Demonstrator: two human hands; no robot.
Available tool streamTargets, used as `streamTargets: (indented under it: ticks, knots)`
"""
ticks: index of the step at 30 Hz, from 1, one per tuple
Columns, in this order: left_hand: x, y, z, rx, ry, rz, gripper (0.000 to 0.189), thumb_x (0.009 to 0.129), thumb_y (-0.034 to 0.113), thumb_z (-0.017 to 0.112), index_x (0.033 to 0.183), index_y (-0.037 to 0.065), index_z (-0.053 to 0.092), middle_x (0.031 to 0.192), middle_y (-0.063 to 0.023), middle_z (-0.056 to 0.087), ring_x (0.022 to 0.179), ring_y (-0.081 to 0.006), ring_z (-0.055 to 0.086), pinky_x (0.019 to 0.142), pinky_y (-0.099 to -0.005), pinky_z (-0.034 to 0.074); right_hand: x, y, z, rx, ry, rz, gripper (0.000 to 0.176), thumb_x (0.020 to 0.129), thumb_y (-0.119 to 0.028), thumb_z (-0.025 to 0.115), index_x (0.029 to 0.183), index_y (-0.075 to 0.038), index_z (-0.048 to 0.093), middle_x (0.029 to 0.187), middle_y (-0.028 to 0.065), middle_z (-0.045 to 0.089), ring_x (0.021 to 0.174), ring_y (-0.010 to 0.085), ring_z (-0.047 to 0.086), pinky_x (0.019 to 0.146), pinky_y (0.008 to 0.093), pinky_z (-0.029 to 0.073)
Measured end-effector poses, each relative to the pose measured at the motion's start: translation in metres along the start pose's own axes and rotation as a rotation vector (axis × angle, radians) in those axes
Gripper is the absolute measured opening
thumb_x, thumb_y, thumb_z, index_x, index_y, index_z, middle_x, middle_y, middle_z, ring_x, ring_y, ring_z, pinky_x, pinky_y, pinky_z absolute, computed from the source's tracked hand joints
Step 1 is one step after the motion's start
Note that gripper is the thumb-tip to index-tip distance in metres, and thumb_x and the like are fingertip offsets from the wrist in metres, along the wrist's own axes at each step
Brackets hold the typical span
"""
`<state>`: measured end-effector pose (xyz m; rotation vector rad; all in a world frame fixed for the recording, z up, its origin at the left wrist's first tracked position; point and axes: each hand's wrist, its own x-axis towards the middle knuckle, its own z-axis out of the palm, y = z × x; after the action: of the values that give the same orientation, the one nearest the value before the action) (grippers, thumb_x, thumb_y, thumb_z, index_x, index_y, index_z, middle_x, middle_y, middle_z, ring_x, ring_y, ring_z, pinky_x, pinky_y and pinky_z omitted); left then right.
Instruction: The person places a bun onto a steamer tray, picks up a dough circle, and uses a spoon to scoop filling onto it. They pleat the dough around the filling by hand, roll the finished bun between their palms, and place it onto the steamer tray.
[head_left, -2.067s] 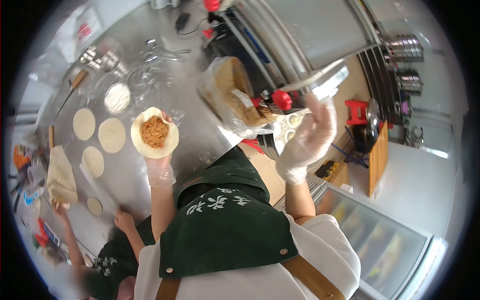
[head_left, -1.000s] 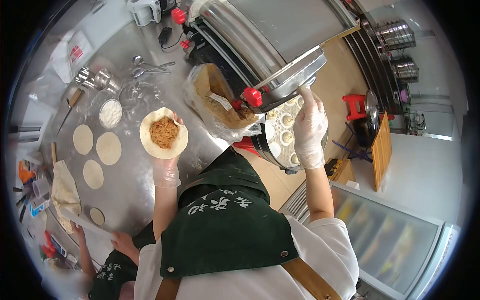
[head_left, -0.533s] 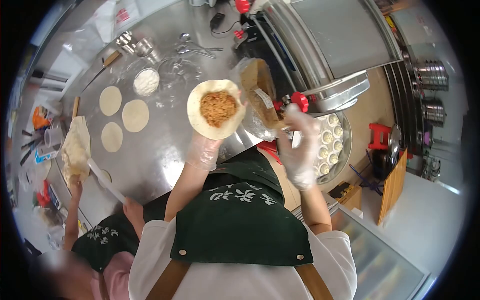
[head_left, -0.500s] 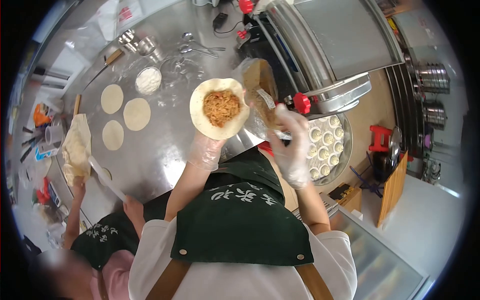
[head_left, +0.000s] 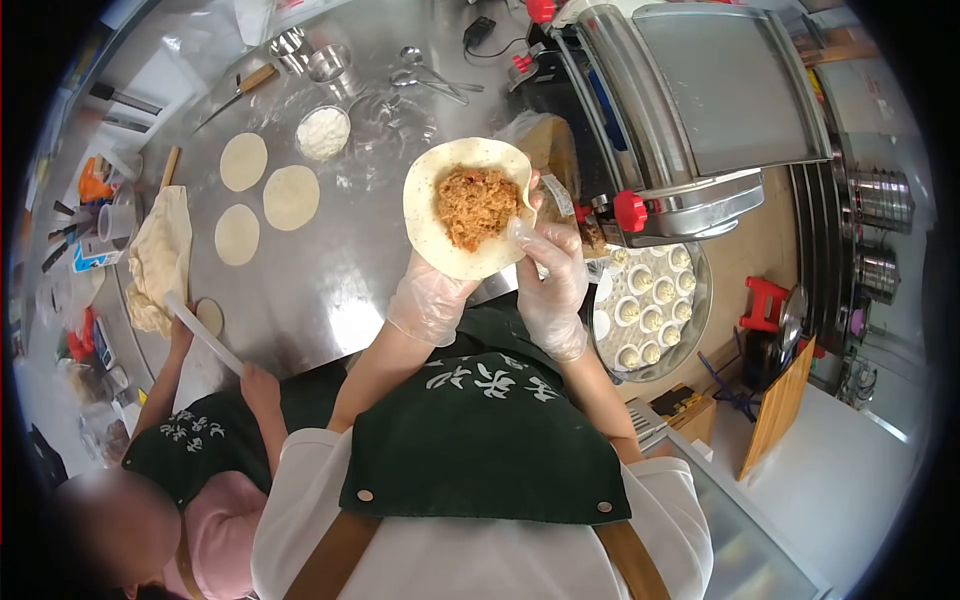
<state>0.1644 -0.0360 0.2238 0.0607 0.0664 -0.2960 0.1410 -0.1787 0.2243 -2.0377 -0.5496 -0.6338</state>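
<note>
A round dough wrapper (head_left: 428, 215) with a mound of orange-brown filling (head_left: 477, 207) on it rests on my left hand (head_left: 433, 298), which wears a clear plastic glove. Most of that hand's fingers are hidden under the wrapper, with a fingertip showing at its right edge. My right hand (head_left: 552, 285), also gloved, pinches the wrapper's lower right edge between thumb and finger. Behind the hands lies a plastic bag (head_left: 550, 160) with brown contents and a label.
Three dough rounds (head_left: 291, 198), a bowl of white flour (head_left: 323, 133) and spoons (head_left: 430, 82) lie on the steel table (head_left: 330, 270). A co-worker (head_left: 215, 510) holds a white rod at left. A roller machine (head_left: 680, 110) and a tray of small buns (head_left: 697, 330) are at right.
My right hand has moved up and left from beside the bag to the wrapper and pinched its edge. The wrapper appears slightly farther right and higher, and the whole view has shifted.
</note>
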Motion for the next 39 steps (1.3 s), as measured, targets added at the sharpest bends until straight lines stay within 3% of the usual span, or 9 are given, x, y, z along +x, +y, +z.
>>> streamTargets:
  ticks: [7, 10, 12, 16, 19, 21, 25, 28, 39]
  knots:
    - [-0.006, -0.005, 0.010, 0.094, -0.043, 0.075, 0.052, 0.101, 0.036, 0.047, 0.142, 0.005, 0.046, 0.140, -0.0222, 0.051, 0.130, -0.0395, 0.050, 0.106, -0.0558, 0.046, 0.010, -0.003, -0.005, -0.016, 0.036, 0.030, 0.040, 0.067, 0.013, 0.073, 0.099, -0.010, 0.068, 0.091, 0.0090, 0.064, 0.080, 0.0273, 0.066, 0.067, 0.0348, 0.053]
    - [-0.006, -0.009, 0.014, 0.279, 0.107, 0.132, 0.052, 0.101, 0.036, 0.048, 0.143, 0.006, 0.045, 0.143, -0.0212, 0.050, 0.132, -0.0407, 0.048, 0.108, -0.0568, 0.044, 0.013, -0.008, -0.004, -0.052, 0.084, 0.044, 0.037, 0.067, 0.011, 0.075, 0.097, -0.009, 0.066, 0.095, 0.0105, 0.066, 0.081, 0.0278, 0.068, 0.068, 0.0336, 0.054]
    - [-0.009, -0.012, 0.019, 0.311, 0.096, 0.151, 0.052, 0.100, 0.035, 0.050, 0.144, 0.006, 0.044, 0.143, -0.0205, 0.049, 0.133, -0.0412, 0.046, 0.108, -0.0565, 0.043, 0.015, -0.014, -0.006, -0.063, 0.085, 0.064, 0.035, 0.067, 0.010, 0.076, 0.095, -0.008, 0.065, 0.094, 0.0111, 0.067, 0.081, 0.0278, 0.068, 0.069, 0.0335, 0.054]
    - [-0.005, -0.015, 0.009, 0.032, -0.013, 0.094, 0.054, 0.100, 0.036, 0.051, 0.145, 0.008, 0.042, 0.145, -0.0199, 0.048, 0.135, -0.0413, 0.045, 0.110, -0.0560, 0.042, 0.022, -0.025, -0.007, -0.005, 0.135, 0.114, 0.034, 0.068, 0.010, 0.076, 0.094, -0.006, 0.064, 0.089, 0.0110, 0.070, 0.078, 0.0267, 0.069, 0.068, 0.0332, 0.054]
    - [-0.008, -0.018, 0.011, 0.314, -0.033, 0.179, 0.057, 0.100, 0.036, 0.054, 0.147, 0.009, 0.040, 0.146, -0.0192, 0.047, 0.136, -0.0411, 0.044, 0.112, -0.0558, 0.040, 0.019, -0.034, -0.016, 0.117, 0.061, 0.328, 0.034, 0.072, 0.020, 0.068, 0.097, -0.002, 0.063, 0.099, 0.0130, 0.069, 0.086, 0.0223, 0.068, 0.077, 0.0324, 0.054]
    - [-0.010, -0.019, 0.016, 0.392, -0.073, 0.224, 0.059, 0.099, 0.036, 0.056, 0.148, 0.009, 0.038, 0.147, -0.0188, 0.046, 0.136, -0.0410, 0.043, 0.112, -0.0562, 0.039, 0.028, -0.029, -0.019, 0.068, 0.030, 0.193, 0.038, 0.069, 0.016, 0.070, 0.100, -0.005, 0.065, 0.092, 0.0111, 0.069, 0.078, 0.0239, 0.067, 0.069, 0.0328, 0.054]
    - [-0.009, -0.014, 0.019, 0.096, -0.065, 0.104, 0.061, 0.097, 0.034, 0.060, 0.149, 0.009, 0.037, 0.148, -0.0184, 0.045, 0.136, -0.0408, 0.043, 0.113, -0.0545, 0.039, 0.046, -0.024, -0.029, -0.018, -0.065, -0.027, 0.050, 0.065, 0.015, 0.069, 0.109, -0.009, 0.069, 0.089, 0.0089, 0.069, 0.072, 0.0239, 0.066, 0.063, 0.0329, 0.054]
    - [-0.009, -0.013, 0.020, 0.132, -0.024, 0.106, 0.059, 0.098, 0.032, 0.059, 0.148, 0.009, 0.038, 0.147, -0.0190, 0.046, 0.135, -0.0408, 0.044, 0.111, -0.0515, 0.042, 0.045, -0.019, -0.030, -0.050, -0.102, -0.042, 0.056, 0.063, 0.014, 0.068, 0.114, -0.011, 0.070, 0.090, 0.0080, 0.068, 0.073, 0.0234, 0.066, 0.063, 0.0331, 0.054]
    - [-0.001, -0.014, 0.012, 0.180, -0.044, 0.129, 0.056, 0.100, 0.034, 0.054, 0.146, 0.006, 0.041, 0.145, -0.0224, 0.047, 0.133, -0.0414, 0.046, 0.108, -0.0489, 0.047, 0.040, -0.021, -0.024, 0.027, -0.042, 0.100, 0.040, 0.069, 0.009, 0.077, 0.105, -0.007, 0.067, 0.097, 0.0113, 0.070, 0.078, 0.0252, 0.069, 0.063, 0.0323, 0.053]
